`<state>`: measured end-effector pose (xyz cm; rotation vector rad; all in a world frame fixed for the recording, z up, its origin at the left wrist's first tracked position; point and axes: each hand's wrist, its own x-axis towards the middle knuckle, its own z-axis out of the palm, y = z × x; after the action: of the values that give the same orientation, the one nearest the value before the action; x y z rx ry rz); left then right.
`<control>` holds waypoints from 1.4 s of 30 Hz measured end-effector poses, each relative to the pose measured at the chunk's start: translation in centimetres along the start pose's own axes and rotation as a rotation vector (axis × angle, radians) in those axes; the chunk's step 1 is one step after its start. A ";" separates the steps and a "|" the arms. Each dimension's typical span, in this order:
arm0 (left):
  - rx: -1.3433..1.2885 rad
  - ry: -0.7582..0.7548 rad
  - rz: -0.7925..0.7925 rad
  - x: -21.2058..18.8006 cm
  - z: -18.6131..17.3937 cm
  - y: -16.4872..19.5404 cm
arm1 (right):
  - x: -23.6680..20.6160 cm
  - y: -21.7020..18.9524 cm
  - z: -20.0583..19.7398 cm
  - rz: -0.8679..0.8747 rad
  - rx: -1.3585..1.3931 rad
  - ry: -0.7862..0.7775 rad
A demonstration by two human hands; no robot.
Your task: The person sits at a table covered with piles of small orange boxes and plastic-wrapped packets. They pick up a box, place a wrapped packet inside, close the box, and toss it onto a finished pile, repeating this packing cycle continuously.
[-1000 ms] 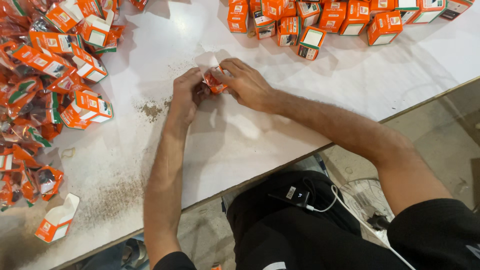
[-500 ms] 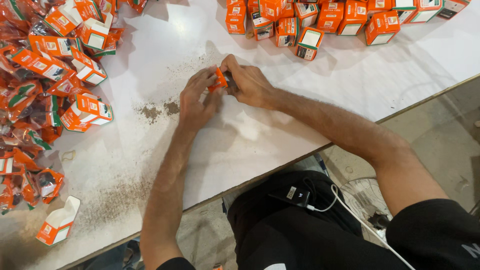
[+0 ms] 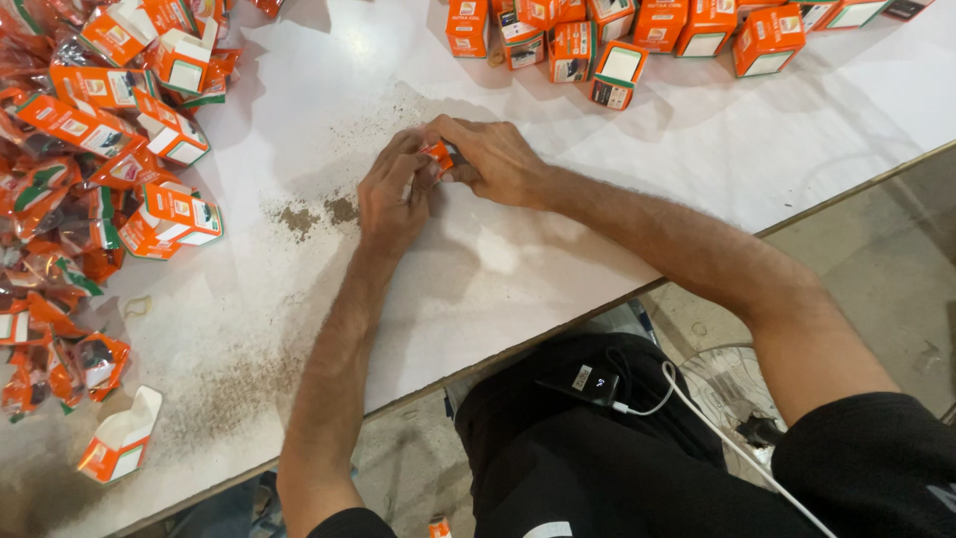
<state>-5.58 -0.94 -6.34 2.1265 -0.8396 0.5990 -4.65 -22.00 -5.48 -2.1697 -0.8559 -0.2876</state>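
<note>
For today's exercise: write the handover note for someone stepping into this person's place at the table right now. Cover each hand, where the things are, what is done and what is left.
Left hand and right hand: both closed round one small orange pack, pressed against the white table.
Far edge: a row of orange boxes, some with open tops.
Left side: a heap of foil packs mixed with boxes.
Near left corner: one open empty box.
Brown powder spilt by the left hand.
Done: some boxes in the row are shut.
Left: the pack in hand is in no box; the heap is large.
</note>
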 end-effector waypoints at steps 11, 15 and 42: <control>0.700 0.283 -0.085 -4.7 -8.0 -5.5 | 1.8 4.7 -1.0 -0.094 -0.464 0.311; 0.967 0.369 -0.853 -5.8 -15.0 -8.6 | 2.2 4.9 -0.8 -0.040 -0.454 0.395; 1.122 0.054 -0.732 -1.4 -17.8 -17.9 | 1.5 0.9 3.6 0.057 0.097 0.072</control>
<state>3.92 22.42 -5.09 3.0956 0.5073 0.8004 -3.13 -19.05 -7.76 -2.0770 -0.7511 -0.2878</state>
